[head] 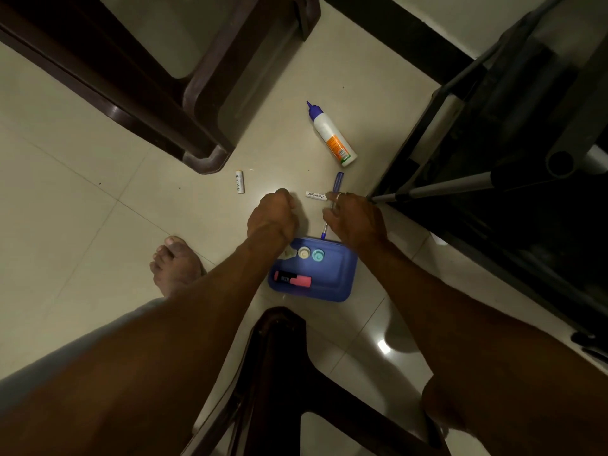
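Dark chair [279,373] at 6 o'clock | blue tray [348,278] on the floor just beyond, holding 1 pink highlighter [292,279] | right hand [353,218] at tray's 12 o'clock grips a blue pen [338,182], lower end at the tray's far rim | left hand [273,215] at tray's 11 o'clock, fingers curled, contents hidden | glue bottle [332,136] lying farther out at 12 o'clock

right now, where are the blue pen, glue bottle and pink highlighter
blue pen [337,183]: head view, upper barrel
glue bottle [329,133]: head view, white body
pink highlighter [301,280]: head view, pink end
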### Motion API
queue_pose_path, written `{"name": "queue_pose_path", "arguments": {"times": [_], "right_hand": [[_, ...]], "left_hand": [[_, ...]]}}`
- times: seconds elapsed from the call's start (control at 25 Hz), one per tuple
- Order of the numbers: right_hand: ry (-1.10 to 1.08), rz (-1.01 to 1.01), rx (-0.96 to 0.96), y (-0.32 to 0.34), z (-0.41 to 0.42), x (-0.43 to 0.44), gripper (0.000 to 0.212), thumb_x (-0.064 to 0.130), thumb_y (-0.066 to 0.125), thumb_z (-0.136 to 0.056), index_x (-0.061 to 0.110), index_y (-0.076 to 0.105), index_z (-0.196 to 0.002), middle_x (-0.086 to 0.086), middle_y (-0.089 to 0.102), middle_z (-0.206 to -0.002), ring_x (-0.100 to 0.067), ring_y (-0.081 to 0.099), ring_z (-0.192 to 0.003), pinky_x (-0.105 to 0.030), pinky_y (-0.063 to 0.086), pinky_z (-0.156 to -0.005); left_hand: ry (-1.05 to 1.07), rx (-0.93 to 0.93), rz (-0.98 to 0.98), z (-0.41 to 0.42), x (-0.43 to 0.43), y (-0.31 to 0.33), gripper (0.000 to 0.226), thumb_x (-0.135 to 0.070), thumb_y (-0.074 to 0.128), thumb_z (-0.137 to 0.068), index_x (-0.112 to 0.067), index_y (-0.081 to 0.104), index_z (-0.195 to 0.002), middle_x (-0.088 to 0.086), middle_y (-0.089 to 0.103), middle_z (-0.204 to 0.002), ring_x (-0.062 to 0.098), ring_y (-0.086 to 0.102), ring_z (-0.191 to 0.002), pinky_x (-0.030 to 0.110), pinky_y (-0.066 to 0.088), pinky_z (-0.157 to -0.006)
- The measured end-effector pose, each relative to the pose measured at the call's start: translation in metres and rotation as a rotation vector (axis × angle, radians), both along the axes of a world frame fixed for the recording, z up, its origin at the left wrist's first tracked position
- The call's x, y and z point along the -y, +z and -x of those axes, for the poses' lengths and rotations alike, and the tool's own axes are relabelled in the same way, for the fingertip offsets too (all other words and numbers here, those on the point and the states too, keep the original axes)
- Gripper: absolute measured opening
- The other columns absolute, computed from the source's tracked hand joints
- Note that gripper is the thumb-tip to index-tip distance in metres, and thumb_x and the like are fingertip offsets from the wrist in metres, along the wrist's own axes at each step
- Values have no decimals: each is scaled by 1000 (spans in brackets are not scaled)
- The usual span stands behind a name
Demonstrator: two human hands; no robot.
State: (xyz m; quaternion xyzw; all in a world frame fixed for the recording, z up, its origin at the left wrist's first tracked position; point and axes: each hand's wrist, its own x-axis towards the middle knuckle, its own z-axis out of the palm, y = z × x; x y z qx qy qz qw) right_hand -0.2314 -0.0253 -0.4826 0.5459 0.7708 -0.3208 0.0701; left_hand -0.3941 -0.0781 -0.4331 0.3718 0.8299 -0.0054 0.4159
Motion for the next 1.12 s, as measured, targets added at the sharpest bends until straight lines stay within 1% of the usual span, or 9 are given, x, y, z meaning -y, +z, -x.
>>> {"name": "queue_pose_path", "arguments": {"times": [0.2,0.36,0.48,0.56,0.68,0.76,0.88,0.96,1.12], "right_hand": [[46,-74,-17,-15,13,-23,36,32,62,-92,18,64,-125,-7,69,-117,-26,65,-106,-35,51,-86],[120,-99,16,-24,19,-31,21,32,61,-91,18,71,-103,-5,72,-94,-23,68,-84,-28,47,-66],[189,-65,66,-25,20,-27,19,31,60,-92,16,70,-99,-5,71,-87,-21,66,-76,-29,50,-63],[196,-61,71,-21,19,-22,19,33,60,-91,18,70,-97,-3,70,-85,-21,66,-75,-29,51,-63],[175,-50,30,-6,17,-10,23,38,62,-88,19,71,-97,-3,72,-87,-22,68,-78,-31,55,-65],[166,-35,23,9,16,1,24,39,60,-89,17,69,-93,-3,70,-84,-22,67,-75,-33,56,-64],[196,47,10,29,14,25,21,37,57,-91,18,61,-84,3,59,-75,-18,58,-68,-30,48,-59],[206,107,-17,39,12,45,17,33,56,-91,20,59,-80,3,56,-72,-18,55,-66,-29,41,-58],[182,122,-27,44,9,87,20,33,55,-93,18,69,-89,-2,65,-75,-16,52,-63,-26,39,-59]], "left_hand": [[-7,-36,-56,2,-17,-23,26,-28,54,-97,-17,65,-118,10,67,-116,30,63,-105,32,43,-83],[21,-22,-75,0,-19,-31,25,-27,55,-98,-17,67,-116,8,68,-114,26,63,-101,29,41,-81],[40,42,-79,-1,-17,-29,27,-22,57,-97,-18,68,-121,6,68,-119,25,63,-107,29,46,-91],[84,135,-91,-5,-17,-22,27,-15,58,-96,-15,70,-120,8,70,-118,26,64,-109,38,49,-100],[95,200,-99,-12,-13,-8,28,-12,63,-93,-13,71,-119,6,71,-116,23,64,-107,38,50,-102],[106,191,-110,-14,-5,5,25,-12,65,-90,-16,71,-115,3,71,-111,20,65,-101,34,52,-97],[157,171,-101,-14,14,22,19,-12,60,-90,-30,67,-90,-6,67,-96,14,61,-86,27,49,-80],[194,153,-77,-14,29,30,21,-14,54,-90,-32,61,-82,-7,66,-91,18,64,-86,32,52,-81],[210,105,-46,-11,63,30,7,-19,59,-92,-25,63,-92,2,68,-98,24,66,-87,43,56,-84]]}}
